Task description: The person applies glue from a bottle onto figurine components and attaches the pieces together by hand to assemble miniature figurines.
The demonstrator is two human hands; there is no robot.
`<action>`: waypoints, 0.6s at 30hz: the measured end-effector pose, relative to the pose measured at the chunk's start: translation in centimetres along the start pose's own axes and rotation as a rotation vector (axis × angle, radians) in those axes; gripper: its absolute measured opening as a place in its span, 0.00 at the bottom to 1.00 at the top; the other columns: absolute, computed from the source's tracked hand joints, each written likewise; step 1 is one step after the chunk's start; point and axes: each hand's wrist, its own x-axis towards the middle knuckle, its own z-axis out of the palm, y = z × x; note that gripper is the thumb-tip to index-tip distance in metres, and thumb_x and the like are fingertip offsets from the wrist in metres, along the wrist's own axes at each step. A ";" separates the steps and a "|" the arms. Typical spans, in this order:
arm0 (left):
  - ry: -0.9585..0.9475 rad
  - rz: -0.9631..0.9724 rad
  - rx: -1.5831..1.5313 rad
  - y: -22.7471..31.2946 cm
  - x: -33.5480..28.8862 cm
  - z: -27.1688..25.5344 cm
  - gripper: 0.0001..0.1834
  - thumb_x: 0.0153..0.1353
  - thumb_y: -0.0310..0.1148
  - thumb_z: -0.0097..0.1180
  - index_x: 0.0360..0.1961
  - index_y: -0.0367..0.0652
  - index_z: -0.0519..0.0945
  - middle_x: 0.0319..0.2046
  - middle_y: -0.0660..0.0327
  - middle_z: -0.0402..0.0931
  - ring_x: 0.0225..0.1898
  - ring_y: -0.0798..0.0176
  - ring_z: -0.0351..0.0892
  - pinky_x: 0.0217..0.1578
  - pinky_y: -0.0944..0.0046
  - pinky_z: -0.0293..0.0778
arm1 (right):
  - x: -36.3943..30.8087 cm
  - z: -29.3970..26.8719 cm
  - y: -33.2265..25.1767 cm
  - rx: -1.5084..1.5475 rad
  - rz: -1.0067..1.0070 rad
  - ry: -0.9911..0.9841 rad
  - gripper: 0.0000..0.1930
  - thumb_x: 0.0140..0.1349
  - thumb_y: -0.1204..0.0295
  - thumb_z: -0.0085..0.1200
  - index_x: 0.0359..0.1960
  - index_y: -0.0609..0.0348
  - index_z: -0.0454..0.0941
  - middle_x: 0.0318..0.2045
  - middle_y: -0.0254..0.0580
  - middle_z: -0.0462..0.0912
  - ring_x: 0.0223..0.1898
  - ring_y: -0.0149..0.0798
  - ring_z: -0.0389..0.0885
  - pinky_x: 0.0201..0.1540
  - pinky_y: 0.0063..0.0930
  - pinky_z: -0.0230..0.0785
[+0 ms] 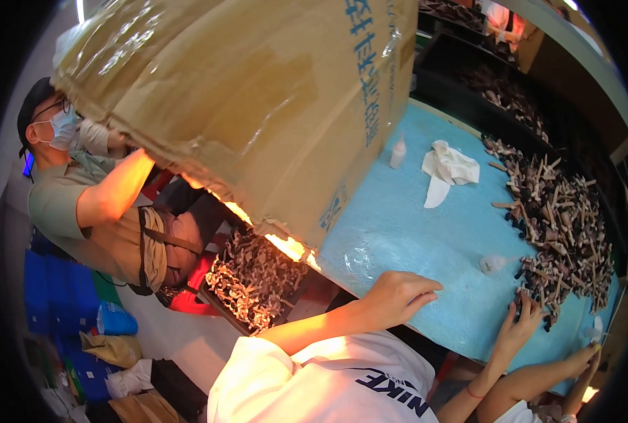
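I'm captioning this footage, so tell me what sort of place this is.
Probably a hand-assembly or sorting workshop: a heap of small tan and dark pieces lies on a blue worktable, with a narrow-tipped squeeze bottle beside it, and a masked co-worker is nearby.

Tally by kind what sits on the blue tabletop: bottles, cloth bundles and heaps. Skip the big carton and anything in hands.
Small bottles: 2
White cloth bundle: 1
Heap of small pieces, too many to count singly: 1
Total: 4
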 end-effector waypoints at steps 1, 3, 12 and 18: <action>0.001 0.047 0.030 -0.1 0.0 -0.2 0.08 0.53 0.29 0.55 0.34 0.38 0.79 0.24 0.54 0.78 0.26 0.54 0.77 0.27 0.60 0.72 | 0.0 0.0 -0.1 0.005 0.005 0.000 0.14 0.52 0.80 0.51 0.43 0.63 0.73 0.40 0.48 0.70 0.43 0.51 0.67 0.45 0.40 0.60; 0.022 0.088 0.068 -0.2 -0.3 -1.0 0.07 0.52 0.28 0.56 0.33 0.39 0.80 0.23 0.54 0.77 0.24 0.56 0.77 0.25 0.61 0.71 | 0.0 0.1 0.1 0.000 -0.001 -0.007 0.14 0.52 0.80 0.51 0.43 0.63 0.73 0.40 0.48 0.70 0.43 0.51 0.67 0.46 0.39 0.60; 0.230 0.088 0.149 -1.3 -5.9 -7.5 0.05 0.50 0.26 0.57 0.31 0.40 0.79 0.18 0.59 0.73 0.20 0.58 0.74 0.21 0.63 0.70 | -0.3 -1.0 -1.8 0.040 -0.212 0.148 0.09 0.61 0.77 0.46 0.41 0.63 0.75 0.39 0.45 0.74 0.36 0.39 0.74 0.31 0.29 0.66; 0.591 0.066 0.315 -3.8 -8.5 -11.4 0.06 0.46 0.24 0.59 0.29 0.41 0.80 0.18 0.58 0.74 0.19 0.57 0.74 0.20 0.63 0.70 | -2.3 -0.1 -6.3 0.169 -0.266 0.011 0.09 0.57 0.83 0.48 0.39 0.64 0.77 0.26 0.44 0.76 0.25 0.38 0.75 0.24 0.28 0.65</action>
